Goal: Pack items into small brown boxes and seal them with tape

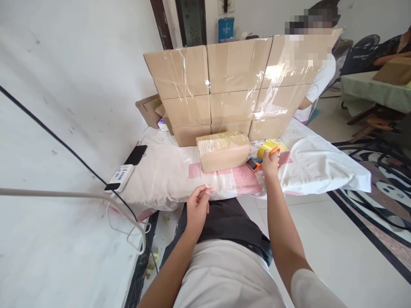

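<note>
My right hand is closed on the orange handle of a tape dispenser, which rests on the cloth with a yellow tape roll on it. My left hand hovers over the table's near edge, fingers pinched on a small clear scrap of tape. Between and beyond the hands lies a small cardboard box, its top covered with shiny clear tape. Behind it rises a wall of stacked cardboard boxes with clear tape or film across it.
A patterned cloth covers the table. At its left lie a black phone and a white device. An opened carton stands behind. A pale pipe juts from the left. Another person is behind the boxes at right.
</note>
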Motion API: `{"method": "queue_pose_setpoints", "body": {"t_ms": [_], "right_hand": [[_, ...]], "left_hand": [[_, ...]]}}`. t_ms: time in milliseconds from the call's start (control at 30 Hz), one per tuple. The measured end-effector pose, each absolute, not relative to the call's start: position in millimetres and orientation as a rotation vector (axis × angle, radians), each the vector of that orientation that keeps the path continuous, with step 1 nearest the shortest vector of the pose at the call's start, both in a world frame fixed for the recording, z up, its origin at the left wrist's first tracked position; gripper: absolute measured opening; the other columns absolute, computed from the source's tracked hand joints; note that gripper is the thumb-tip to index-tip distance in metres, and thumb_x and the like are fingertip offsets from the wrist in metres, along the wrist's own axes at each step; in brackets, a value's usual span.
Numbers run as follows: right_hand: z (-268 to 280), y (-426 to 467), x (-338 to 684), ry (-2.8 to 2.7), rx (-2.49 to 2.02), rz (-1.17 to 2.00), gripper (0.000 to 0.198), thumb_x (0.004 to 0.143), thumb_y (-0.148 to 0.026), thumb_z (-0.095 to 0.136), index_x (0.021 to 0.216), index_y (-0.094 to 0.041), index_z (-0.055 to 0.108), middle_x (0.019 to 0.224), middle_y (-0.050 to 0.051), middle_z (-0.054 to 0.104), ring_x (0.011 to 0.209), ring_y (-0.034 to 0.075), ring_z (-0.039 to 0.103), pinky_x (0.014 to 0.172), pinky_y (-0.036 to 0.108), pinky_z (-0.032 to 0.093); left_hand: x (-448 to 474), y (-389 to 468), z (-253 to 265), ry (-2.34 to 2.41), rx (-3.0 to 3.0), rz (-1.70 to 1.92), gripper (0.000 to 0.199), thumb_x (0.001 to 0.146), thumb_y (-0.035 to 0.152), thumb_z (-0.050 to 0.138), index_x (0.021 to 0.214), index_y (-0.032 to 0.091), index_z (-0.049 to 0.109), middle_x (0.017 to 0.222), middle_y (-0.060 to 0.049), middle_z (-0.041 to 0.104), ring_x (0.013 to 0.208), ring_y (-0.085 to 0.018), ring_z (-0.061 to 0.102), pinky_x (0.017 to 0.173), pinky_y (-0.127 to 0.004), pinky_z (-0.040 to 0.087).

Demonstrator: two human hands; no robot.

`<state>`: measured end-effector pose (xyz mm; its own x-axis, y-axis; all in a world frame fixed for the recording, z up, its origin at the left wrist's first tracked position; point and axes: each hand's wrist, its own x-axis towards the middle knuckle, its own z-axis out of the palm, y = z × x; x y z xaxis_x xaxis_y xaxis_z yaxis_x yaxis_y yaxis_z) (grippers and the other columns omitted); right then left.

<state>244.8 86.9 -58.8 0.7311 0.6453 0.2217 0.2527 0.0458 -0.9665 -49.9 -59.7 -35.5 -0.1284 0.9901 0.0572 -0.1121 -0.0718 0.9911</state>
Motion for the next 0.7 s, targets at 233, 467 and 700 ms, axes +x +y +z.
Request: {"method": "queue_pose_setpoints", "body": {"t_ms": [233, 467, 700], "right_hand": [[-5, -10, 149, -1.165, -1.123, 0.264, 0.026, 0.083, -0.032, 0.066, 0.108, -0.026, 0.071, 0.12, 0.007, 0.065, 0.122, 0.027, 0.055, 0.111, 0.049, 0.038], [27, -51, 83, -1.636, -1.093, 0.483, 0.012, 0.079, -0.013, 0.063, 0.08, -0.024, 0.066, 0.116, 0.007, 0.066, 0.118, 0.027, 0.056, 0.101, 0.046, 0.043], [56, -51, 101, -1.641, -1.057, 0.358, 0.009, 0.085, -0.02, 0.066, 0.079, -0.025, 0.07, 0.117, 0.007, 0.064, 0.118, 0.027, 0.055, 0.105, 0.047, 0.039]], "left_hand": [[-50, -61, -37, 1.165, 1.1, 1.371, 0.031, 0.085, 0.045, 0.067, 0.099, 0.018, 0.068, 0.085, -0.004, 0.076, 0.039, -0.004, 0.037, 0.038, -0.022, 0.032], [-57, -67, -46, 1.1, 1.226, 1.451, 0.02, 0.084, 0.024, 0.058, 0.098, 0.02, 0.071, 0.063, 0.004, 0.063, 0.046, -0.008, 0.047, 0.047, -0.021, 0.039], [-55, -65, -37, 1.049, 1.286, 1.5, 0.055, 0.079, 0.015, 0.054, 0.133, 0.022, 0.064, 0.121, -0.011, 0.075, 0.055, -0.01, 0.063, 0.068, -0.03, 0.055]]}}
